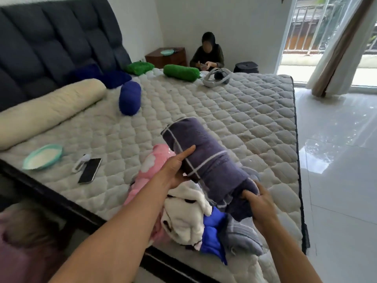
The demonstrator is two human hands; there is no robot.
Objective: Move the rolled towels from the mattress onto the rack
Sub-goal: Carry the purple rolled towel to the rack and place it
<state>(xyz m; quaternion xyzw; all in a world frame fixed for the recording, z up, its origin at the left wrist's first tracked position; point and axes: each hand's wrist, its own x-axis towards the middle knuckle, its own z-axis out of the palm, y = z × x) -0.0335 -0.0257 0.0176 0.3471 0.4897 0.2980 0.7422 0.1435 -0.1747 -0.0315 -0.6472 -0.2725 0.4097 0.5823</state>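
Above the mattress (234, 111), your left hand (175, 170) and right hand (260, 203) grip one rolled purple towel (206, 158) — left mid-roll, right at its end.

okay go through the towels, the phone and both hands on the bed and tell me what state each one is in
Purple towel: rolled, held in both hands.
Left hand: gripping the roll's side.
Right hand: pinching the roll's near end.
Blue towel: rolled, on the mattress.
Green towel: rolled, on the mattress.
Phone: screen dark, lying flat.
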